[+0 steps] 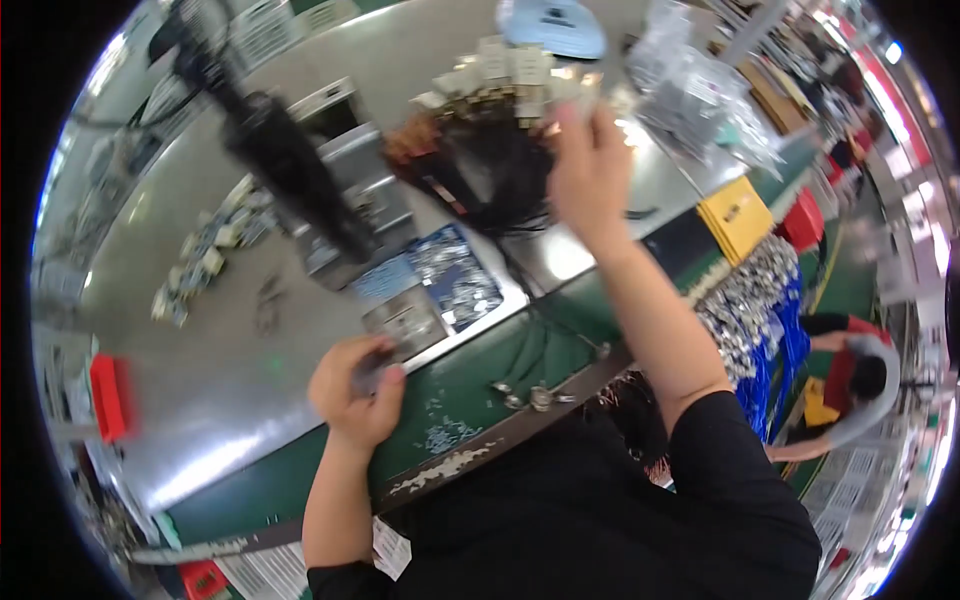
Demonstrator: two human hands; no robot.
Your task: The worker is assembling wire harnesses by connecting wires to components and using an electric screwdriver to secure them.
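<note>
My right hand (592, 180) reaches over the far side of the bench, its fingers stretched and apart, slightly blurred. It is beside a bundle of dark cables (490, 165) with white tags or connectors (515, 68) at their far ends; no grip on them shows. Near the front edge, my left hand (358, 392) is curled, thumb toward fingers, around something greyish that I cannot make out. Just beyond it stands a small metal fixture (405, 320). Next to the fixture, a blue tray (455, 277) holds many small shiny metal parts.
A black machine arm (290, 165) overhangs the bench on the left. White connectors (205, 260) lie beyond it. Cable ends with metal plugs (540, 398) rest on the green front strip. A yellow box (737, 218), clear bags (695, 85) and a red bin (108, 397) surround the work area. Another person (865, 375) bends at right.
</note>
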